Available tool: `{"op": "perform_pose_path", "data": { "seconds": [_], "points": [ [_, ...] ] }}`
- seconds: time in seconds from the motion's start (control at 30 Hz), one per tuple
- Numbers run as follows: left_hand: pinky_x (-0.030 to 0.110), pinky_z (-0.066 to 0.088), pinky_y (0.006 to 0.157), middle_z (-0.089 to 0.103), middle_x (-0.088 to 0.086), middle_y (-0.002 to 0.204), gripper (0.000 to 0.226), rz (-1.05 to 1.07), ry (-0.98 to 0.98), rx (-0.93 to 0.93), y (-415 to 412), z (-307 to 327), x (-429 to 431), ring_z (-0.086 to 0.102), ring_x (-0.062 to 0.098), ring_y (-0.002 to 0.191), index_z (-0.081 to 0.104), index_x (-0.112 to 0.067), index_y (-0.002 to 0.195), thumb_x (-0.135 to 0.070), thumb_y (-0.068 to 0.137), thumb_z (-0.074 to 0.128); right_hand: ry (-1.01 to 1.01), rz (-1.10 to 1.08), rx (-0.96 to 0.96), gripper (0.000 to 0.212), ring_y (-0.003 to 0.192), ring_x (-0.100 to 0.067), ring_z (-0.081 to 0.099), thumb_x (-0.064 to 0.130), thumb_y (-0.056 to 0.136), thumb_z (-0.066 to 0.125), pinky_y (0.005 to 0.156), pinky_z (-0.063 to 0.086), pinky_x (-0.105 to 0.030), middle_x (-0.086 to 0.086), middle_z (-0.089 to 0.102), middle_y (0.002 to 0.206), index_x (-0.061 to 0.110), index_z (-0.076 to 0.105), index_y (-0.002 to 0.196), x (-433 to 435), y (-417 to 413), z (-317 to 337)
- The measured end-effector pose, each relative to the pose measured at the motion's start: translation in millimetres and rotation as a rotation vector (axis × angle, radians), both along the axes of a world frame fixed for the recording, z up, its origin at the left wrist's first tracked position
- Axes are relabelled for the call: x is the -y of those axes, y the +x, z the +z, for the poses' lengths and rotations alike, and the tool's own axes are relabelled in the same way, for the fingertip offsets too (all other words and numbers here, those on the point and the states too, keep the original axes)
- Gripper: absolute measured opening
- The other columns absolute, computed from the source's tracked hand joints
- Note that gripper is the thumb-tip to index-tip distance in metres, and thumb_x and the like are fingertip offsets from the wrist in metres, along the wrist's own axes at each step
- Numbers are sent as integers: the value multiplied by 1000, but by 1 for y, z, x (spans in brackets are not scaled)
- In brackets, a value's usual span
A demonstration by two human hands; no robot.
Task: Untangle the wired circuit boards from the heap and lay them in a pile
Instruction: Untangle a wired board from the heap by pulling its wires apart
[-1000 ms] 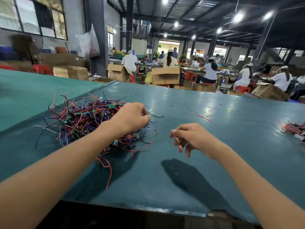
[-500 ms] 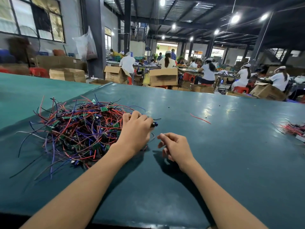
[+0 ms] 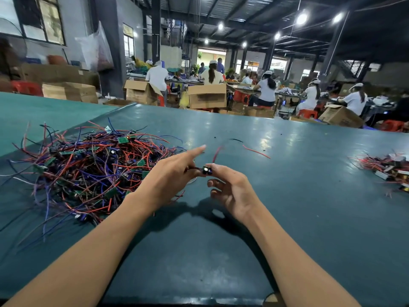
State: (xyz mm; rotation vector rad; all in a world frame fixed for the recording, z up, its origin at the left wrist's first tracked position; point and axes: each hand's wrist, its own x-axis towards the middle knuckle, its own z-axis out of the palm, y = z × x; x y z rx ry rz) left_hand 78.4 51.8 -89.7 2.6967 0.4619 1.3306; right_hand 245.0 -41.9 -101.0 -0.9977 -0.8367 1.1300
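Note:
A heap (image 3: 93,167) of small green circuit boards tangled in red, blue and black wires lies on the left of the teal table (image 3: 287,196). Just right of the heap my two hands meet over one small wired board (image 3: 207,170). My right hand (image 3: 230,189) pinches the board between thumb and forefinger. My left hand (image 3: 170,176) holds the board's wires, its index finger stretched out straight. A red wire rises blurred above the board. At the far right edge lies a smaller pile (image 3: 387,167) of wired boards.
A loose red wire (image 3: 256,151) lies on the table beyond my hands. Behind the far table edge stand cardboard boxes (image 3: 207,96), red stools and several seated workers in white (image 3: 266,89). A seam in the table cover runs behind the heap.
My left hand has lifted out of the heap with one wired board. My right hand has closed in from the right and taken hold of that board. The camera has tilted down a little.

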Motion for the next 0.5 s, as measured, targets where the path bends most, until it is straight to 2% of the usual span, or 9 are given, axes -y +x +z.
{"op": "perform_pose_path", "data": {
  "seconds": [0.07, 0.17, 0.33, 0.5],
  "points": [
    [40, 54, 72, 70, -3, 83, 41, -13, -75, 61, -3, 0, -1, 64, 17, 73, 65, -9, 124, -24, 88, 76, 26, -37, -59, 13, 65, -13, 63, 26, 74, 82, 51, 43, -22, -3, 72, 93, 18, 78, 84, -1, 4, -2],
    [37, 53, 68, 70, -1, 82, 18, -38, -35, 65, -7, -1, -3, 64, 16, 72, 74, -5, 98, -21, 89, 75, 47, -95, -139, 9, 63, -12, 66, 24, 76, 79, 49, 48, -22, -4, 75, 87, 16, 78, 80, -4, 6, -3],
    [31, 48, 62, 63, -6, 73, 15, -5, -157, 25, -8, -8, -7, 57, 11, 65, 73, -11, 94, -25, 96, 68, 49, -212, -201, 24, 65, -10, 70, 23, 72, 81, 53, 56, -20, -5, 75, 84, 8, 75, 89, -10, 11, -4],
    [23, 43, 56, 62, -6, 61, 8, -3, -426, -22, -8, -16, -16, 50, 2, 54, 73, -18, 92, -23, 95, 69, 64, -268, -242, 22, 62, -12, 68, 20, 75, 83, 55, 57, -22, -4, 70, 75, 6, 71, 87, -19, 13, -5]
  ]
}}
